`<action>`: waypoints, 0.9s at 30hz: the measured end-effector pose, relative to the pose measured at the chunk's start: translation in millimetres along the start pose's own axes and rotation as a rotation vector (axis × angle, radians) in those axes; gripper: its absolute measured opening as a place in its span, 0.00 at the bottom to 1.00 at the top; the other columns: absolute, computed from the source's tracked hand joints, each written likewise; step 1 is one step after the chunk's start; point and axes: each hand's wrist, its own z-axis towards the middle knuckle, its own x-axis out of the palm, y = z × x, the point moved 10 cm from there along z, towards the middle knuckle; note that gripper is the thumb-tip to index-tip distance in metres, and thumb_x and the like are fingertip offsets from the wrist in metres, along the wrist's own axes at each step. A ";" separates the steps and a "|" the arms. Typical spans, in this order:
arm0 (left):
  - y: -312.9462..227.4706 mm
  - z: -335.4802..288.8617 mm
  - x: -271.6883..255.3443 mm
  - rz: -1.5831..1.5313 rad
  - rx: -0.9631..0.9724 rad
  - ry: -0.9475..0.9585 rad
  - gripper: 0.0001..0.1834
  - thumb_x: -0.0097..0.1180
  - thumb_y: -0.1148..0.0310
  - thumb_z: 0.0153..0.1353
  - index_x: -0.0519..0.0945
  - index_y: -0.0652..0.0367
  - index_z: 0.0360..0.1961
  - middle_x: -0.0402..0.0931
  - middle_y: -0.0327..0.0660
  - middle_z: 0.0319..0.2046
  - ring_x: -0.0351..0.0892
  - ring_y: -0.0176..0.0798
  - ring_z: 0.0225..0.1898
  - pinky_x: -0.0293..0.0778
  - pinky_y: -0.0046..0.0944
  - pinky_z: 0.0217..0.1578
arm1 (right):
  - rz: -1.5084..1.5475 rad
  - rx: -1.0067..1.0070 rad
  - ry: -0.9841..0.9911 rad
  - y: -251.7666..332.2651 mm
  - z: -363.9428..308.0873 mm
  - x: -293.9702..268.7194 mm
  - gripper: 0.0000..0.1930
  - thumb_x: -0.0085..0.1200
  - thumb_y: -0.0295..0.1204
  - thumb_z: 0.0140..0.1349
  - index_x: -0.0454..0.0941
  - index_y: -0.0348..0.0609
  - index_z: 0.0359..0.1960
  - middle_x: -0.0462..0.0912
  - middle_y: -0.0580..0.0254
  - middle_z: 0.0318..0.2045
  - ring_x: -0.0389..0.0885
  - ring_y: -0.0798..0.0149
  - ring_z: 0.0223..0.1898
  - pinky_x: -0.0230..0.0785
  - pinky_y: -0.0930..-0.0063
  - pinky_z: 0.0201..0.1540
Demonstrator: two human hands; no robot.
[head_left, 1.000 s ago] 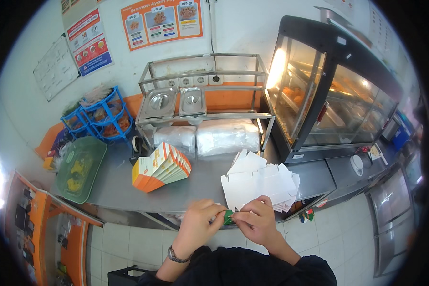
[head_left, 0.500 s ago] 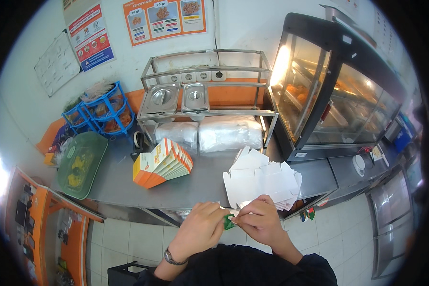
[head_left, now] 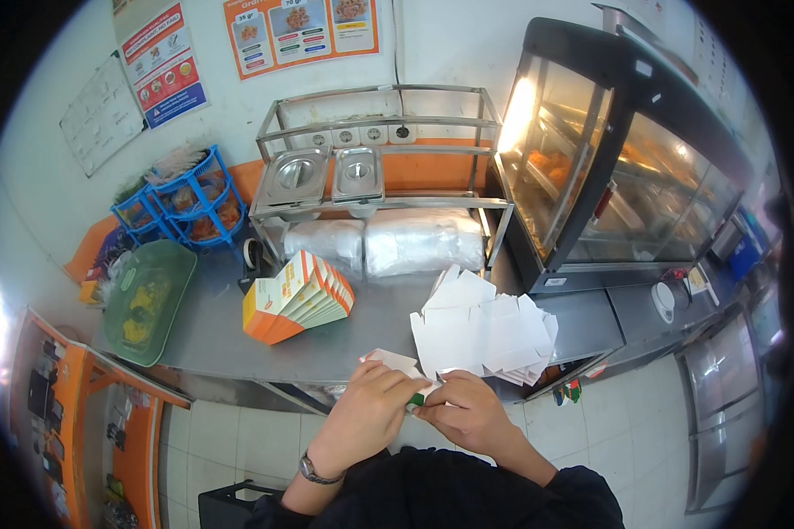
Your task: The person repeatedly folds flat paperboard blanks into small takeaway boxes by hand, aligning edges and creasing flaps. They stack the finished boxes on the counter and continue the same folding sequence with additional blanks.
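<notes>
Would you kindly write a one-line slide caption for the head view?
Both hands, left hand and right hand, fold a white carton blank at a steel counter.

Fast-food shop counter, heated glass display cabinet (head_left: 626, 167) of fried food, steel pans (head_left: 326, 174), menu posters (head_left: 302, 31), flat cartons (head_left: 481, 333)

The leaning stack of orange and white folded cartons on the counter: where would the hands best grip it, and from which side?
Probably across the two broad flat faces of the stack of cartons, near its upper end, coming from above. The cartons stand on edge and fan rightward, so squeezing the faces together should keep them from sliding apart.
</notes>
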 end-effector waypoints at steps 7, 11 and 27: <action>2.3 -5.1 9.4 -0.045 -0.036 0.134 0.27 0.51 0.82 0.50 0.74 0.61 0.55 0.77 0.47 0.27 0.76 0.51 0.32 0.70 0.45 0.39 | -0.044 0.045 -0.066 -1.7 0.2 -7.2 0.07 0.63 0.23 0.50 0.80 0.41 0.32 0.76 0.64 0.29 0.76 0.59 0.32 0.69 0.63 0.44; -0.5 -9.1 18.9 0.007 -0.037 0.187 0.28 0.52 0.82 0.50 0.73 0.62 0.56 0.76 0.49 0.25 0.77 0.52 0.31 0.70 0.46 0.38 | -0.035 0.079 0.003 -4.7 -0.2 -0.1 0.08 0.63 0.22 0.48 0.81 0.41 0.32 0.76 0.63 0.30 0.76 0.59 0.34 0.68 0.64 0.45; -20.0 -7.2 8.1 -0.205 0.037 0.058 0.24 0.48 0.85 0.52 0.71 0.61 0.52 0.70 0.51 0.45 0.73 0.55 0.42 0.70 0.45 0.44 | 1.120 0.786 0.191 -67.4 -48.6 67.5 0.06 0.62 0.25 0.60 0.80 0.35 0.33 0.80 0.69 0.30 0.75 0.79 0.34 0.69 0.81 0.39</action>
